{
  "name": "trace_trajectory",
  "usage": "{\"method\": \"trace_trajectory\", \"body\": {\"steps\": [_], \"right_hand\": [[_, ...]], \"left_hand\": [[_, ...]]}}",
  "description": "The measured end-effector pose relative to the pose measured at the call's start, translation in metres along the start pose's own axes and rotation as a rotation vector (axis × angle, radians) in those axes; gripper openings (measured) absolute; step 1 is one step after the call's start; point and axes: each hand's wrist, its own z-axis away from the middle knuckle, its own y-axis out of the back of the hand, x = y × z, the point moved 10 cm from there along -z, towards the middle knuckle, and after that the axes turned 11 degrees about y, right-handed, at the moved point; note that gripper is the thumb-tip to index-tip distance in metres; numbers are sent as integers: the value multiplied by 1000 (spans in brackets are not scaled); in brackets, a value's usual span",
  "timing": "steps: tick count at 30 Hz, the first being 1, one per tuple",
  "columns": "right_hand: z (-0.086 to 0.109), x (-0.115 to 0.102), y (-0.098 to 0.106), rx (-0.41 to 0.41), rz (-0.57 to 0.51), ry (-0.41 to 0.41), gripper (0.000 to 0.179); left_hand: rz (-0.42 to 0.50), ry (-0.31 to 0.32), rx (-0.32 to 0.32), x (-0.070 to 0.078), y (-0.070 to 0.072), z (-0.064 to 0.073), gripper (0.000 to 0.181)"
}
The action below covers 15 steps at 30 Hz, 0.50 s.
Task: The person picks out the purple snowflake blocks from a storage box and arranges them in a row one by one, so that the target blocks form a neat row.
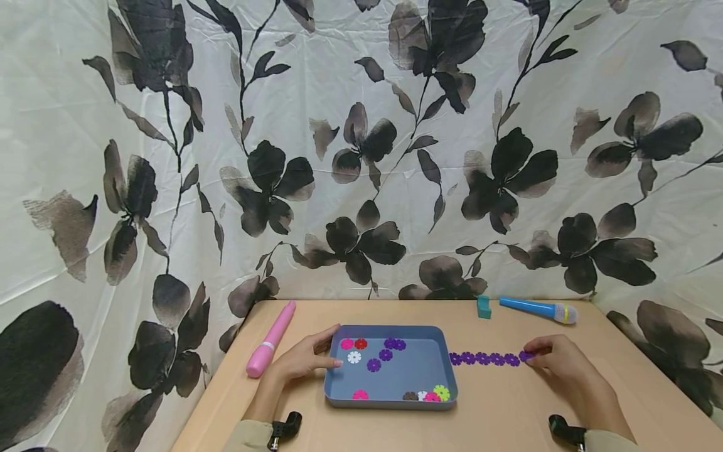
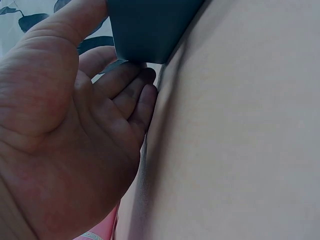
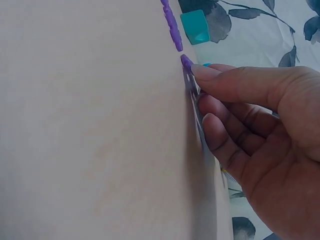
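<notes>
A shallow blue-grey tray (image 1: 395, 370) holds several small flower-shaped discs, among them a purple disc (image 1: 374, 365), a white disc (image 1: 354, 357) and a yellow-green disc (image 1: 442, 393). My left hand (image 1: 307, 359) grips the tray's left side, thumb over the rim; in the left wrist view its fingers curl by the tray wall (image 2: 150, 30). To the right of the tray runs a straight row of purple discs (image 1: 482, 358). At that row's right end, my right hand (image 1: 565, 361) pinches one purple disc (image 3: 186, 62) between thumb and forefinger, a small gap from its neighbour in the right wrist view.
A pink microphone-like toy (image 1: 271, 339) lies left of the left hand. Toward the table's back edge are a teal block (image 1: 484, 307) and a blue toy microphone (image 1: 536, 309). A flower-printed cloth (image 1: 350, 188) hangs behind the wooden table (image 1: 497, 408).
</notes>
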Motion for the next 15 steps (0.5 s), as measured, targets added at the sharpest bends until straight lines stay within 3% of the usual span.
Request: {"method": "trace_trajectory", "body": {"steps": [9,15], "right_hand": [[-2,2,-1,-11,3,-7,26],[-2,-8,8,66,23,-6,33]], "left_hand": [[8,3,1,-1,0,0,94],[-1,2,5,-1,0,-1,94]]}}
